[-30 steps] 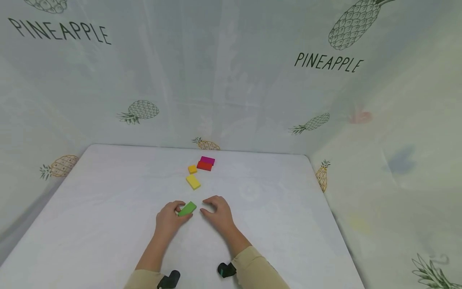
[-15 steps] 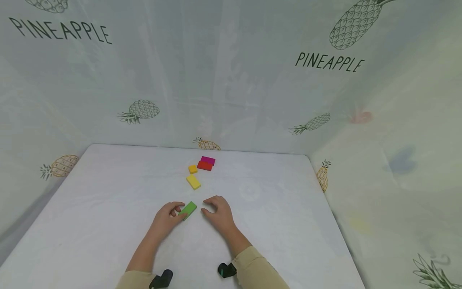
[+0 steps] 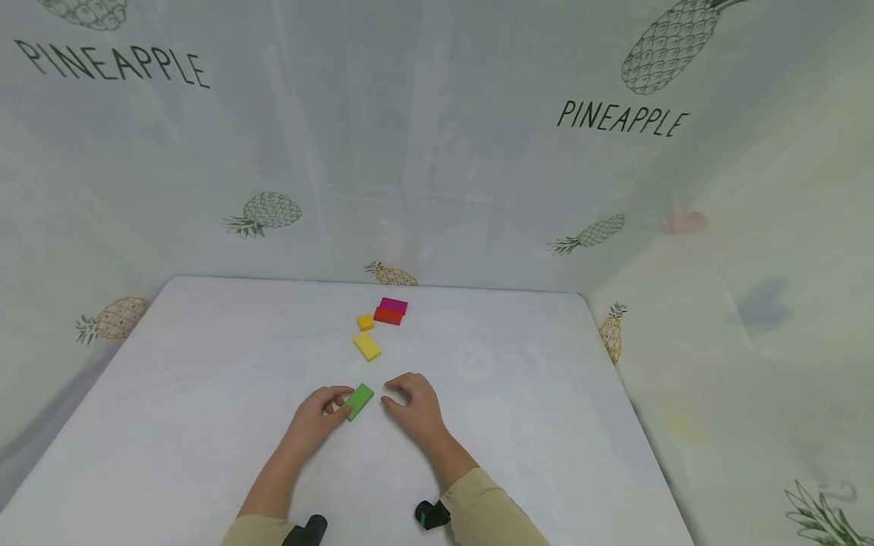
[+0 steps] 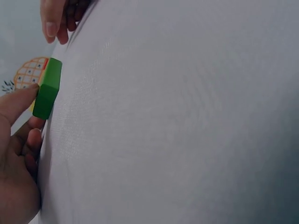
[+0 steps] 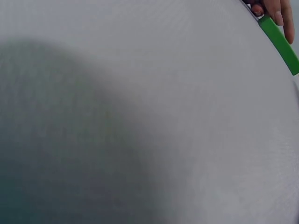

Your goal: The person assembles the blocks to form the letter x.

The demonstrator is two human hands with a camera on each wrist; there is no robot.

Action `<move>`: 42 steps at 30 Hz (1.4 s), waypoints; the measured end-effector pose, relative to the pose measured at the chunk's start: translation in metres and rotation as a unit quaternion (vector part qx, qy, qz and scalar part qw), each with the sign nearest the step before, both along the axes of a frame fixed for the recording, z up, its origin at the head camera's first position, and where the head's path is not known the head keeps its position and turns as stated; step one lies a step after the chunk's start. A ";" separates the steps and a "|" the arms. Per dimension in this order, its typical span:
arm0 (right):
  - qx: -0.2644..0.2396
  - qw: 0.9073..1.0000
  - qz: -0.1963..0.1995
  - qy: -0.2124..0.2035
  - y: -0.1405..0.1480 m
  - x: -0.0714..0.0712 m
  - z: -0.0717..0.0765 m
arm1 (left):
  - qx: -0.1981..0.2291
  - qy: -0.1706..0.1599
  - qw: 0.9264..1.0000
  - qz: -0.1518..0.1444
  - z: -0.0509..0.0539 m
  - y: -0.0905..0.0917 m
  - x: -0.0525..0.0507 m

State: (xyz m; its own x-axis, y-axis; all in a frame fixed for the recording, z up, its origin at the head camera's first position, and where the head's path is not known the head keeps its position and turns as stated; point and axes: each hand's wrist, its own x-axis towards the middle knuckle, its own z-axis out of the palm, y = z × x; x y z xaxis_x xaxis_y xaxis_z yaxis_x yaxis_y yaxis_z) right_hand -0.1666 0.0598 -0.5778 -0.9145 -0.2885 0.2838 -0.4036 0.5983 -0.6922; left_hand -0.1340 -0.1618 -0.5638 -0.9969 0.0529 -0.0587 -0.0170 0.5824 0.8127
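A green block (image 3: 359,400) lies tilted at the fingertips of the left hand (image 3: 315,422), whose thumb and index finger pinch its left end. In the left wrist view the left hand's (image 4: 16,177) thumb presses against the green block (image 4: 48,88). Just right of the block, apart from it, the right hand (image 3: 418,413) rests with thumb and index finger bent and a gap between them, holding nothing. The right wrist view shows the left hand's fingers (image 5: 279,16) on the green block (image 5: 280,44); the right hand is out of that view.
Beyond the hands, a yellow block (image 3: 367,346) and a small orange-yellow block (image 3: 365,322) lie on the white table (image 3: 225,341). A red block (image 3: 388,315) touches a magenta block (image 3: 394,305) near the far edge. Pineapple-print cloth (image 3: 437,152) hangs behind.
The left hand's thumb has drawn back along the green block toward its left end, and the forearm has shifted left. The block has turned slightly. The right hand has barely moved.
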 end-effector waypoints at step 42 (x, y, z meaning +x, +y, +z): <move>-0.068 0.974 -0.009 -0.217 -0.029 -0.094 0.054 | -0.032 -0.009 0.999 -0.036 0.003 0.001 -0.003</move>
